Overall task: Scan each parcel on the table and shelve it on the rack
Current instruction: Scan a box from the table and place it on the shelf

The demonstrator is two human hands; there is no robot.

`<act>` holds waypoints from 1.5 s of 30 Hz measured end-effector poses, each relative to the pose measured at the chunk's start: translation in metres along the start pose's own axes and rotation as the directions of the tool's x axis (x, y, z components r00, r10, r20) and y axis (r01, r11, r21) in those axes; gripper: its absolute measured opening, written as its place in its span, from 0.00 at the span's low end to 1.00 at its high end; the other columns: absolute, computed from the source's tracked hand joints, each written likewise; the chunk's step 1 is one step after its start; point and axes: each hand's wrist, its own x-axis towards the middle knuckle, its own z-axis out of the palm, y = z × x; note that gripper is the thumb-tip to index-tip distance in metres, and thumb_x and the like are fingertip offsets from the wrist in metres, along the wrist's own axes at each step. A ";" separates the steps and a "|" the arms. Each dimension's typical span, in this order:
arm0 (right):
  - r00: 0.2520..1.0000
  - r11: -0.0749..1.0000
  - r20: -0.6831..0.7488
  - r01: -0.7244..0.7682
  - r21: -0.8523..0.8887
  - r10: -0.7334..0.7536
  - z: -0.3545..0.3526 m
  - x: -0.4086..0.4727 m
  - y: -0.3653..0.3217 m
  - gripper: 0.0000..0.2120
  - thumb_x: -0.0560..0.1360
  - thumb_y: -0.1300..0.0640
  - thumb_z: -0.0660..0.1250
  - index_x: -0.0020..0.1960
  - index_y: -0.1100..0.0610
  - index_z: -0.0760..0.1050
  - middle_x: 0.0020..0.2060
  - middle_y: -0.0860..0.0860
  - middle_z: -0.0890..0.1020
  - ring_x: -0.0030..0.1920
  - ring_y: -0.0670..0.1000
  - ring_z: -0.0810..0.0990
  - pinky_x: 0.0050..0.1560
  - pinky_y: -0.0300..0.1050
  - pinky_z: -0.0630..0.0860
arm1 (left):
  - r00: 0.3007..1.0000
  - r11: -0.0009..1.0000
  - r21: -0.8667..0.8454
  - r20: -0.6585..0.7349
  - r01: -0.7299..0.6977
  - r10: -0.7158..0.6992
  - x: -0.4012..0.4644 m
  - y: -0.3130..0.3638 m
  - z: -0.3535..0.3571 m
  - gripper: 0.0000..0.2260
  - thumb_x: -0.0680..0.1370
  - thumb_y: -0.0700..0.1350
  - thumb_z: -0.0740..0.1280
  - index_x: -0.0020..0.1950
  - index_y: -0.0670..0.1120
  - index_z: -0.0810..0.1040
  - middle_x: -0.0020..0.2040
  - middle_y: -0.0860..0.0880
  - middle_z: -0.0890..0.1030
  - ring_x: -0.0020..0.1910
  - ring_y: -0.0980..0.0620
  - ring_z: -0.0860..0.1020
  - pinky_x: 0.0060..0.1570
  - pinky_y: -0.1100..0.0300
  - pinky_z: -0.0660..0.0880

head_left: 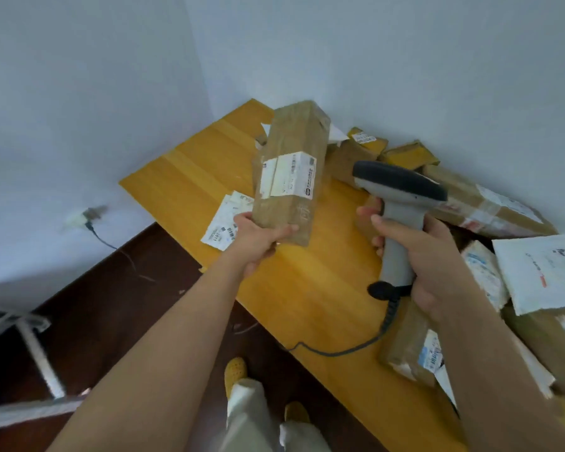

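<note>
**parcel_pete:** what's the person wearing? all I get is two bare forearms, no sleeves, no watch or rings I can spot.

**boxcutter22:** same. lower down there's loose pale beige trousers and mustard-yellow perforated clog-style slippers. second slipper mostly hidden behind the trouser leg, bit blurry tbh.

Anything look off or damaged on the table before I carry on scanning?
The parcels lie in a loose, overlapping heap along the wall side of the table, not sorted. The white mailer on top has a ragged, torn-looking edge. No spill shows.
</note>
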 end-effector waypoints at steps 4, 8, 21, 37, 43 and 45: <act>0.986 0.999 0.163 0.033 0.022 -0.036 0.055 -0.024 0.002 0.09 0.77 0.63 0.69 0.54 0.52 0.78 0.50 0.49 0.87 0.38 0.46 0.76 0.43 0.44 0.75 | 0.999 0.966 -0.260 0.052 -0.002 0.017 -0.074 0.002 -0.056 0.39 0.67 0.44 0.79 0.69 0.51 0.58 0.65 0.44 0.75 0.55 0.44 0.81 0.58 0.51 0.78; 0.916 0.995 0.387 0.096 0.035 -0.102 0.125 -0.080 0.009 0.10 0.76 0.63 0.69 0.55 0.53 0.81 0.50 0.48 0.86 0.40 0.47 0.75 0.42 0.42 0.75 | 0.993 0.931 -0.361 0.070 -0.061 0.092 -0.157 0.002 -0.129 0.39 0.64 0.46 0.79 0.71 0.51 0.65 0.65 0.45 0.77 0.58 0.42 0.81 0.61 0.48 0.76; 0.618 0.988 0.773 0.129 0.080 -0.143 0.392 -0.397 0.094 0.20 0.71 0.70 0.67 0.41 0.44 0.84 0.47 0.47 0.87 0.41 0.44 0.79 0.40 0.39 0.74 | 0.834 0.871 -0.264 -0.492 -0.415 0.249 -0.519 -0.139 -0.439 0.45 0.63 0.27 0.71 0.73 0.57 0.59 0.67 0.47 0.71 0.62 0.45 0.77 0.51 0.55 0.79; 0.344 0.991 0.938 0.107 -0.084 0.042 0.679 -0.665 0.188 0.14 0.73 0.62 0.73 0.47 0.44 0.75 0.29 0.35 0.77 0.41 0.47 0.76 0.44 0.41 0.75 | 0.341 0.793 -0.280 -0.935 -0.541 -0.098 -0.775 -0.264 -0.716 0.42 0.63 0.26 0.67 0.67 0.63 0.65 0.57 0.46 0.74 0.51 0.43 0.77 0.42 0.50 0.78; 0.315 0.988 0.946 0.104 -0.116 0.078 0.812 -0.714 0.214 0.15 0.72 0.61 0.75 0.53 0.47 0.75 0.43 0.46 0.79 0.45 0.48 0.78 0.45 0.43 0.75 | 0.240 0.820 -0.318 -0.944 -0.475 -0.227 -0.807 -0.261 -0.857 0.43 0.66 0.28 0.69 0.71 0.62 0.61 0.58 0.46 0.73 0.55 0.43 0.76 0.42 0.50 0.80; 0.278 0.986 0.957 0.115 -0.125 0.089 0.855 -0.735 0.218 0.15 0.72 0.63 0.74 0.55 0.48 0.76 0.46 0.44 0.82 0.48 0.49 0.81 0.49 0.44 0.77 | 0.222 0.809 -0.352 -0.935 -0.471 -0.277 -0.816 -0.255 -0.899 0.41 0.66 0.30 0.70 0.72 0.60 0.61 0.57 0.46 0.73 0.54 0.43 0.76 0.40 0.51 0.80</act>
